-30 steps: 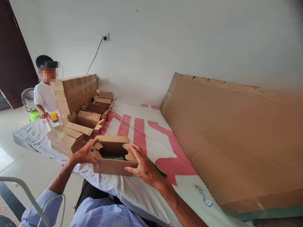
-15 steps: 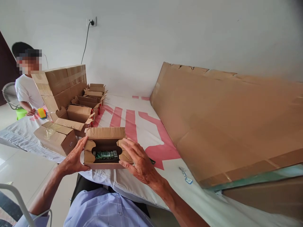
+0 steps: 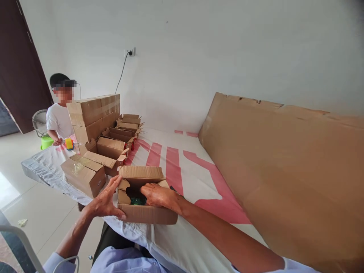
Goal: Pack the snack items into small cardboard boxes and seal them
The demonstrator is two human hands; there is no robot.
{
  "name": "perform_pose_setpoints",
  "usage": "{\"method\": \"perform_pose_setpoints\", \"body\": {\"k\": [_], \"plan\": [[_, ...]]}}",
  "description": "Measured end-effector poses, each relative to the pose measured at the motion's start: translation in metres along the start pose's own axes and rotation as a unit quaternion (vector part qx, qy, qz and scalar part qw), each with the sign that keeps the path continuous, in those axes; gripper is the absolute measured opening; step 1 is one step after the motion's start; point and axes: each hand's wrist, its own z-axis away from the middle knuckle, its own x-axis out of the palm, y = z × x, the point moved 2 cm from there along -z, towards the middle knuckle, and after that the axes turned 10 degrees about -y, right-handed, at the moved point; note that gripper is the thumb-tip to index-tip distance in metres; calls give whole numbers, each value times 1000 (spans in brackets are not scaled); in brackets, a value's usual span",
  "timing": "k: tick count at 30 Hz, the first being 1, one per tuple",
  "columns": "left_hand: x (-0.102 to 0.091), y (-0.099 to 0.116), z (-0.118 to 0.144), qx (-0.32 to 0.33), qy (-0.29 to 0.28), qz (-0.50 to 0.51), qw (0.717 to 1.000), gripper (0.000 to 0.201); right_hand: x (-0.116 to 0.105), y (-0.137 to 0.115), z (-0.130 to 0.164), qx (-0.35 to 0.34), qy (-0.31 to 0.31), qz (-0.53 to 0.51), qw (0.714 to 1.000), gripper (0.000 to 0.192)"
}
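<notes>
Left hand (image 3: 105,203): flat and unclenched against the left side of the small box (image 3: 143,197), thumb along the front bottom edge; bracing, not grasping.
Small box: near edge of the bed (image 3: 199,182), top flaps partly folded in.
Right hand (image 3: 157,194): fingers inside the opening beside a green item (image 3: 138,201); whether they are closed on it, cannot tell.
Handling: judged best done with the box braced so the flaps do not buckle.
Bed: white cover with red stripes; stacked boxes (image 3: 95,115) left, a cardboard sheet (image 3: 284,170) right.
Room: white wall, wall socket (image 3: 130,52), a person (image 3: 58,117) at the far left.
</notes>
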Motion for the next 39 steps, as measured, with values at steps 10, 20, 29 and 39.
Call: {"method": "perform_pose_setpoints", "body": {"k": [10,20,29,39], "plan": [[6,8,-3,-8,22,8,1000,141,18,2,-4,-24,-10,34,999,17],[6,5,-12,-26,22,6,999,136,-11,3,45,-6,94,-28,995,30],[-2,-1,-16,-27,18,2,999,132,-5,24,84,-92,250,-462,846,40],[-18,34,-21,5,143,-78,987,76,27,-6,60,-184,227,-724,625,55]]}}
